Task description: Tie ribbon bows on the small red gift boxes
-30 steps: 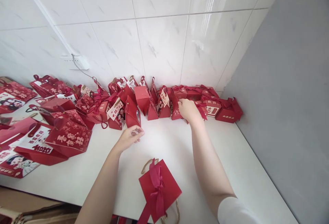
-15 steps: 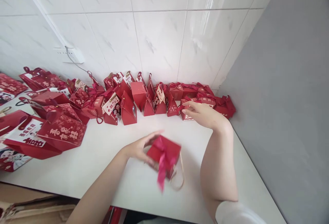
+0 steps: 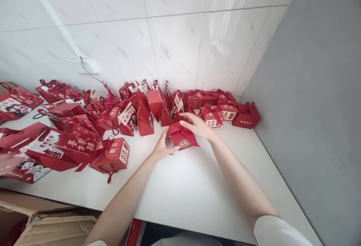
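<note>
A small red gift box [image 3: 182,140] with a dark pink ribbon bow and a round gold emblem stands at the front of the back row. My left hand [image 3: 163,146] grips its left side, thumb in front. Over the top of the box, my right hand [image 3: 194,125] reaches with fingers stretched out, close to the bow; whether they touch the ribbon I cannot tell. Just right of that hand sits another ribboned gift box [image 3: 211,117] with a white label. Behind the held box is a tent-shaped red box [image 3: 177,105], partly covered.
Red boxes and bags crowd the left of the white table [image 3: 175,193], among them a ribboned box [image 3: 113,155]. Another person's hand [image 3: 9,163] shows at the left edge. A tiled wall, a grey panel [image 3: 304,107] and a cardboard box [image 3: 56,231] bound the table.
My left hand has carried the gift box away from me to the back row. My right hand has moved left from the right-hand boxes to it. A ribboned box now stands at left.
</note>
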Action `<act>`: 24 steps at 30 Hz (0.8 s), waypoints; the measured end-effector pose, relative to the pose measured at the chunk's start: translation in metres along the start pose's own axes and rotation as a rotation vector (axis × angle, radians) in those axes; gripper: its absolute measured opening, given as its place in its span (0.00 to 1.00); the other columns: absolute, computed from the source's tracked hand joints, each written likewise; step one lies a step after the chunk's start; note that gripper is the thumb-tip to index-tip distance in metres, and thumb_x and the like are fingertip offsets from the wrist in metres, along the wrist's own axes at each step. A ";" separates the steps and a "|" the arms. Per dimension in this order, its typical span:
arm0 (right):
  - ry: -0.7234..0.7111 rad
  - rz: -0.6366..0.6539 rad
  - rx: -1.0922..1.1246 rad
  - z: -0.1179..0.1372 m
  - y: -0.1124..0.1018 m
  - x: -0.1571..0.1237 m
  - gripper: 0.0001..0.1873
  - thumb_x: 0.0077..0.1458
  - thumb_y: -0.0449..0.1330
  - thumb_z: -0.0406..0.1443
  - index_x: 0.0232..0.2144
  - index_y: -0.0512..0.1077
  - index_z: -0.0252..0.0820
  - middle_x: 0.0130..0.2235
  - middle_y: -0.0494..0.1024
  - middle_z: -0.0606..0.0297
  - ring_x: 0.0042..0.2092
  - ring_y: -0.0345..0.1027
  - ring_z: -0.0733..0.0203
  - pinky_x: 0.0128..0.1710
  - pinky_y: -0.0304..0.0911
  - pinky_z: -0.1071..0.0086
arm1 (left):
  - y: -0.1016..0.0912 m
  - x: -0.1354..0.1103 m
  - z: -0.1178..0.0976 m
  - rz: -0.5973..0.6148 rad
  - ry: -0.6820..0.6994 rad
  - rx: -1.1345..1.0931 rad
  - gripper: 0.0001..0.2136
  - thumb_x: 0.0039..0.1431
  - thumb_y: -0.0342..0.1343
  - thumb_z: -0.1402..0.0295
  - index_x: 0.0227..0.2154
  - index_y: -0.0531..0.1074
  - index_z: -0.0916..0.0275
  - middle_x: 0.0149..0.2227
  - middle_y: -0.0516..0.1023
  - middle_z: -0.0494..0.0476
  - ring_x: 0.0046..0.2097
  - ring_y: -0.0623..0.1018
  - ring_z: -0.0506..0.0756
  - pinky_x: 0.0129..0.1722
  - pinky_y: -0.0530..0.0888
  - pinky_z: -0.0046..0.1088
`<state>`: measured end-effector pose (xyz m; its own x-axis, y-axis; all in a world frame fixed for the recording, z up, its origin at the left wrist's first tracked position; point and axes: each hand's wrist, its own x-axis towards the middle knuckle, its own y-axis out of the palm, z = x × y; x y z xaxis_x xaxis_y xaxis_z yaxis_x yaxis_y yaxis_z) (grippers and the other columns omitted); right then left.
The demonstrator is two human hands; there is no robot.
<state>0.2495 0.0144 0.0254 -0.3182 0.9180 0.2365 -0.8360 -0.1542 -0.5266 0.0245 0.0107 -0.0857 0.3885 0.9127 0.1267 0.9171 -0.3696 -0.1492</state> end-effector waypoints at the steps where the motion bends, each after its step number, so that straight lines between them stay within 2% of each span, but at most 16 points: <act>1: -0.008 -0.011 0.051 -0.010 0.009 -0.002 0.24 0.61 0.53 0.46 0.57 0.65 0.45 0.60 0.68 0.58 0.61 0.61 0.58 0.60 0.55 0.63 | 0.000 0.000 0.000 -0.010 0.008 0.014 0.47 0.44 0.68 0.61 0.65 0.48 0.55 0.61 0.64 0.70 0.52 0.74 0.64 0.42 0.78 0.42; 5: 0.013 -0.195 0.356 -0.051 0.036 -0.014 0.27 0.57 0.58 0.41 0.58 0.62 0.47 0.62 0.65 0.59 0.62 0.58 0.59 0.62 0.54 0.63 | -0.003 0.003 -0.002 -0.026 0.078 0.064 0.43 0.43 0.69 0.61 0.62 0.56 0.57 0.63 0.61 0.66 0.58 0.69 0.63 0.55 0.69 0.42; 8: 0.069 -0.360 0.616 -0.073 0.053 -0.021 0.23 0.55 0.58 0.41 0.53 0.64 0.48 0.60 0.66 0.59 0.61 0.60 0.58 0.62 0.55 0.60 | -0.006 0.003 -0.008 -0.065 0.069 -0.021 0.31 0.50 0.62 0.50 0.55 0.65 0.60 0.58 0.68 0.65 0.56 0.70 0.63 0.55 0.68 0.42; 11: 0.090 -0.461 0.678 -0.081 0.070 -0.023 0.17 0.57 0.55 0.44 0.48 0.66 0.47 0.55 0.70 0.60 0.56 0.65 0.56 0.60 0.57 0.57 | -0.006 0.001 -0.015 -0.175 0.074 -0.052 0.23 0.57 0.52 0.46 0.42 0.70 0.62 0.49 0.73 0.63 0.52 0.71 0.62 0.53 0.66 0.40; 14: 0.077 -0.483 0.695 -0.077 0.084 -0.024 0.15 0.59 0.53 0.43 0.47 0.66 0.47 0.51 0.72 0.60 0.55 0.66 0.55 0.59 0.58 0.55 | -0.004 -0.001 -0.020 -0.244 0.074 -0.037 0.18 0.58 0.54 0.49 0.35 0.70 0.61 0.49 0.72 0.60 0.53 0.70 0.60 0.54 0.64 0.37; 16: 0.050 -0.471 0.717 -0.073 0.089 -0.026 0.16 0.58 0.52 0.41 0.48 0.66 0.48 0.53 0.71 0.61 0.56 0.65 0.55 0.59 0.58 0.56 | -0.002 -0.002 -0.023 -0.257 0.066 -0.034 0.16 0.58 0.54 0.51 0.33 0.70 0.61 0.50 0.71 0.59 0.54 0.69 0.60 0.55 0.64 0.36; 21: -0.072 -0.394 0.718 -0.069 0.094 -0.032 0.21 0.60 0.53 0.42 0.55 0.63 0.50 0.58 0.67 0.62 0.61 0.59 0.55 0.63 0.54 0.57 | -0.005 -0.006 -0.032 -0.205 0.038 -0.029 0.15 0.55 0.59 0.55 0.25 0.69 0.62 0.51 0.71 0.58 0.55 0.70 0.60 0.56 0.64 0.34; 24: -0.106 -0.425 0.630 -0.071 0.094 -0.034 0.21 0.62 0.51 0.45 0.55 0.62 0.47 0.57 0.67 0.59 0.60 0.60 0.54 0.62 0.55 0.57 | -0.009 -0.008 -0.039 -0.153 0.006 -0.011 0.14 0.52 0.62 0.58 0.22 0.68 0.63 0.53 0.70 0.58 0.56 0.69 0.61 0.57 0.63 0.36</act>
<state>0.2134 -0.0054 -0.0906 0.0728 0.9100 0.4081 -0.9829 -0.0040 0.1843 0.0166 -0.0005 -0.0470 0.2450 0.9573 0.1535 0.9665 -0.2285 -0.1172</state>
